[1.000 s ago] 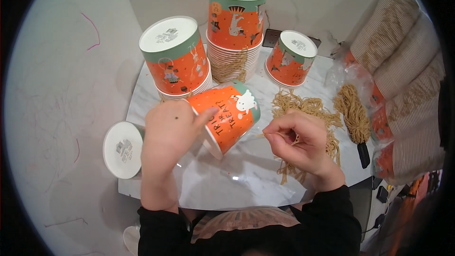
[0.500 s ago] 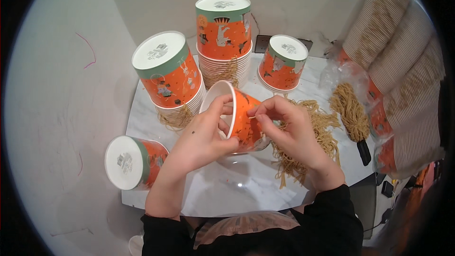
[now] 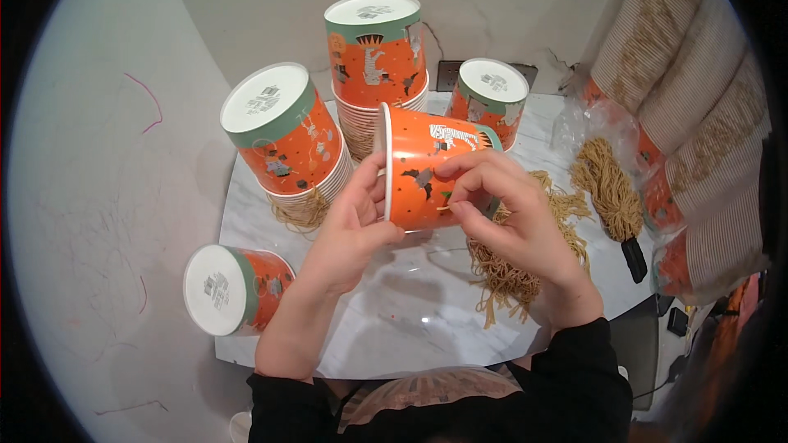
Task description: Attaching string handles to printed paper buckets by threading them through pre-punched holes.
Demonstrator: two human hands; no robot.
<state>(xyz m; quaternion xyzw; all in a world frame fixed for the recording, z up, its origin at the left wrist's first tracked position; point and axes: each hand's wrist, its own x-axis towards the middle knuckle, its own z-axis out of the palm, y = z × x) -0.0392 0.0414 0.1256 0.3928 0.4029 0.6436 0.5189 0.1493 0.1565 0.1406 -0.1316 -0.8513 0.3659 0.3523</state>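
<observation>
A large orange paper cup (image 3: pixel 423 168) with a white rim and printed figures is held up over the table, tilted on its side with its mouth toward the left. My left hand (image 3: pixel 349 238) grips it at the rim, the thumb outside and the other fingers partly hidden at the mouth. Close against the printed wall, my right hand (image 3: pixel 513 209) has thumb and forefinger pinched on a short end of tan string (image 3: pixel 444 207). Beneath the right hand lies a loose heap of tan strings (image 3: pixel 509 275).
Upside-down stacks of like cups stand at left (image 3: pixel 283 143), centre back (image 3: pixel 377 57) and right back (image 3: pixel 491 98). Another cup (image 3: pixel 271 287) lies at the table's left edge. A tied string bundle (image 3: pixel 607 189) and bagged cup sleeves (image 3: pixel 706 148) are at right.
The cup has turned so that more of its printed outside shows and less of its inside, and it has risen slightly. Both hands stay on or beside it.
</observation>
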